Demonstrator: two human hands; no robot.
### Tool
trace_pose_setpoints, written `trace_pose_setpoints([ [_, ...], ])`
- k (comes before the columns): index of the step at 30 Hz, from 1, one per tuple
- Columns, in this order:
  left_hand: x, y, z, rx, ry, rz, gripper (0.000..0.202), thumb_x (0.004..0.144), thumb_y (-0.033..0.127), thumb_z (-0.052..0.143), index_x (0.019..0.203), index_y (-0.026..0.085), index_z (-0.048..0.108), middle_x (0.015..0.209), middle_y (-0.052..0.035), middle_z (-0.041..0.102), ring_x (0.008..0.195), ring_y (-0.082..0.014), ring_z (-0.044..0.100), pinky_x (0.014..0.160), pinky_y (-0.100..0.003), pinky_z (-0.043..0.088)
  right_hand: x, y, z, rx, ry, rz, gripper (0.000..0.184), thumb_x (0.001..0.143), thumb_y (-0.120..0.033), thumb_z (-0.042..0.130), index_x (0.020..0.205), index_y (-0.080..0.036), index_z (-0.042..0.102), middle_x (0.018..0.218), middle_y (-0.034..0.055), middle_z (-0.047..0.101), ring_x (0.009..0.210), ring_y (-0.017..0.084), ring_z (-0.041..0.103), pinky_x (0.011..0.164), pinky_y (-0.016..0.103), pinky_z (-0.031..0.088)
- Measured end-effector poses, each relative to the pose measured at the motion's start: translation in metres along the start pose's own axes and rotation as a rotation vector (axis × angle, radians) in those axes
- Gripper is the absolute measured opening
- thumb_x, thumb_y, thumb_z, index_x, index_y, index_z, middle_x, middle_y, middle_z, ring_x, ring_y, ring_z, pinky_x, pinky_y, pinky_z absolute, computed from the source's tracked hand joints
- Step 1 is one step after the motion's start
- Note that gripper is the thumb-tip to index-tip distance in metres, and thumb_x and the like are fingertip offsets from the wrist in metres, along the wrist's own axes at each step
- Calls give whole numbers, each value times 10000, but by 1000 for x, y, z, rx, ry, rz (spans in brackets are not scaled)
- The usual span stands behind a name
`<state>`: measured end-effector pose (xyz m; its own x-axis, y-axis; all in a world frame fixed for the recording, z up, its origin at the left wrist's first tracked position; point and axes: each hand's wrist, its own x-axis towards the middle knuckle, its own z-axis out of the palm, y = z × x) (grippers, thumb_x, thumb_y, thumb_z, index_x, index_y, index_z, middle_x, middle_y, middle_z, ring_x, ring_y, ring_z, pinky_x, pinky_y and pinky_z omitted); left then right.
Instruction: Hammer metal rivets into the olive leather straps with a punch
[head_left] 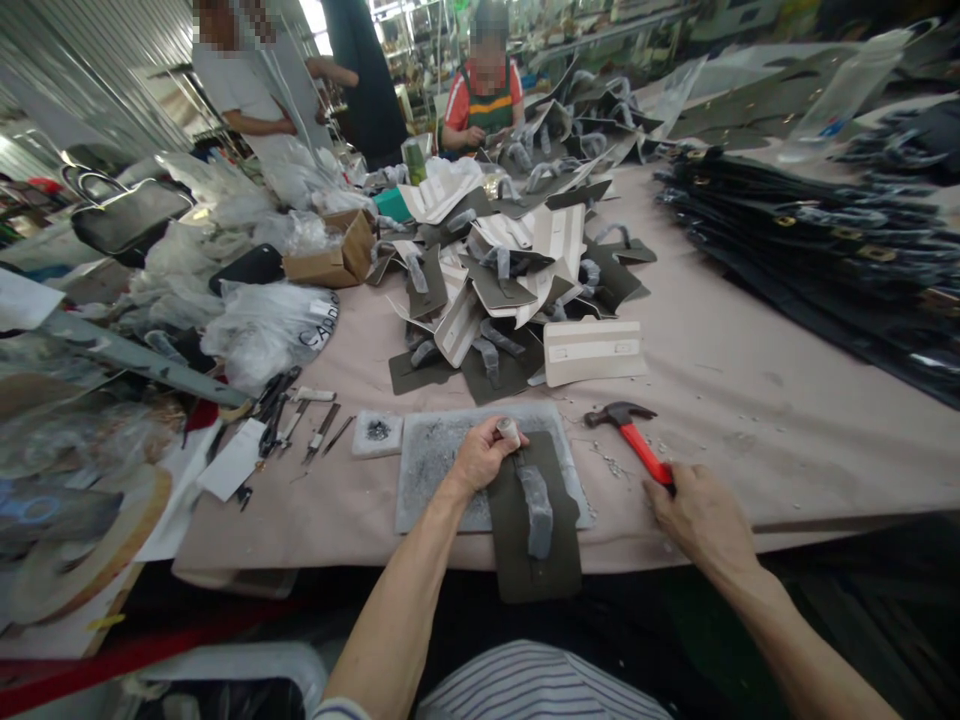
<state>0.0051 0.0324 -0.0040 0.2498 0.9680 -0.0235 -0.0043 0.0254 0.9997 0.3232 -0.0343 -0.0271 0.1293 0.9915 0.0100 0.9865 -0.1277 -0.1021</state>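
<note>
My left hand (pixel 480 455) is closed around a small upright cylindrical tool (pixel 510 431), held against the top of a dark olive panel (pixel 536 570) with a wrapped strap (pixel 537 508). The panel lies over a scarred grey plate (pixel 431 445) at the table's front edge. My right hand (pixel 697 515) grips the red handle of a hammer (pixel 630 430), whose dark head rests on the table right of the plate.
A heap of olive and cream panels (pixel 502 285) fills mid-table, with one cream panel (pixel 592 350) in front. Pliers and small tools (pixel 292 420) lie left, beside plastic bags (pixel 262 330) and a cardboard box (pixel 334 260). Black stacked pieces (pixel 825 240) sit right. People work at the far end.
</note>
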Motion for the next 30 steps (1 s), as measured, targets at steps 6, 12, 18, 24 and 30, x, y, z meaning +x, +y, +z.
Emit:
trace_pose_setpoints([
  [6,6,6,-4,12,-143,-15,170,810,252,699,954,166,673,874,-66,746,864,-209,689,864,-323,514,26,0,-17,274,-239,183,168,827,-373,553,821,-206,571,741,81,601,666,238,563,590,343,386],
  [12,3,1,0,82,-105,43,124,815,214,658,929,172,683,843,-52,729,842,-208,674,842,-318,514,18,-29,-58,1311,-680,483,220,679,-344,630,771,-237,461,618,-45,446,443,96,344,417,239,300],
  [18,-6,-13,7,142,-9,111,79,859,213,607,887,175,669,866,-52,715,863,-207,656,858,-321,502,-9,-75,-107,1078,-221,41,343,934,-569,427,816,-248,458,586,-48,447,421,114,384,413,251,299],
  [24,-7,-12,4,197,-39,127,98,877,228,595,871,157,662,847,-43,696,830,-192,639,839,-321,504,-3,-91,-121,394,9,-495,331,987,-456,353,756,-237,444,512,-18,455,402,136,347,461,301,167],
  [30,-9,-15,4,194,-74,177,113,892,206,580,948,165,669,872,-39,706,850,-186,653,846,-311,512,5,-104,-175,467,385,-466,323,1029,-426,367,775,-233,413,526,-46,448,420,109,372,468,258,239],
])
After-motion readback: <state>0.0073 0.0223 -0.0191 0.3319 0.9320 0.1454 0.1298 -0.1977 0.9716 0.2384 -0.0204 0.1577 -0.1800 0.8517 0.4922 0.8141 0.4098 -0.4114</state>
